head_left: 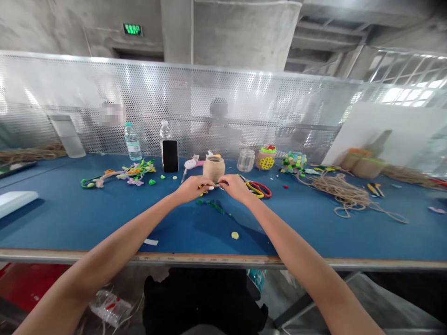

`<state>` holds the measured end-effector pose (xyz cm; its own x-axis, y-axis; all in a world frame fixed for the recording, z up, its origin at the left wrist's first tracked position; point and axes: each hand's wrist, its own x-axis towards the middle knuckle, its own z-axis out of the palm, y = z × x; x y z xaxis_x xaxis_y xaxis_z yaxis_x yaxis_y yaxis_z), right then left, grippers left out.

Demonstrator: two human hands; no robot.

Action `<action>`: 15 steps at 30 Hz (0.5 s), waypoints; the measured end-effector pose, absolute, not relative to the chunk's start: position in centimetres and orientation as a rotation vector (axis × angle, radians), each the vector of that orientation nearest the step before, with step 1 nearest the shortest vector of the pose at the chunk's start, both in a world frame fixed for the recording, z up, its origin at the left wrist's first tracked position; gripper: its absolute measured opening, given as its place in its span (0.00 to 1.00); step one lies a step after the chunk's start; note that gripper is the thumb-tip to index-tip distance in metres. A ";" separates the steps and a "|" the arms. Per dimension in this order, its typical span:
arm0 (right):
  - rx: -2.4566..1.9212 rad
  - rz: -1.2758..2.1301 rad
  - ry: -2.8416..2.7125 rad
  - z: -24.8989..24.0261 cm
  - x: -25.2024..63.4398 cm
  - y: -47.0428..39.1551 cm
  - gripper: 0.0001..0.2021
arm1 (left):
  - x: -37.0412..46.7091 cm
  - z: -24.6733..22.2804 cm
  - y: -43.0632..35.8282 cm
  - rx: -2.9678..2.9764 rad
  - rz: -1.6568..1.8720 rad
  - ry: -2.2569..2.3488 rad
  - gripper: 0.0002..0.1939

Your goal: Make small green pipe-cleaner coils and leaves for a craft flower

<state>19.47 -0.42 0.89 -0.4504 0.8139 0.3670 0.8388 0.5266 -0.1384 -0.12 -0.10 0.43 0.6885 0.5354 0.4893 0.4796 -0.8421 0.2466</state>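
Left hand (196, 188) and right hand (234, 185) curl narrowly (grip unclear), wrapped jar (213, 169) just beyond.

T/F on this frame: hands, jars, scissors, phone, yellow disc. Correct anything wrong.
1. The left hand and right hand are both at the twine-wrapped jar. True.
2. The scissors lie left of that jar. False: the scissors lie right of it.
3. The phone stands before a white-capped bottle. True.
4. The clear jar is twine-wrapped. False: the clear jar is unwrapped.
5. The yellow disc lies closer to the camera than the phone. True.
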 end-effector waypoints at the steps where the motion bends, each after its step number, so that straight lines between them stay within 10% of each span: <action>1: -1.357 -0.088 -2.383 0.9 19.5 -0.4 0.10 | 0.0 0.4 -0.1 2.809 0.828 0.821 0.09; 15: -1.359 -0.073 -2.403 0.9 19.0 -0.9 0.09 | 0.0 0.3 -0.7 2.982 0.721 0.857 0.09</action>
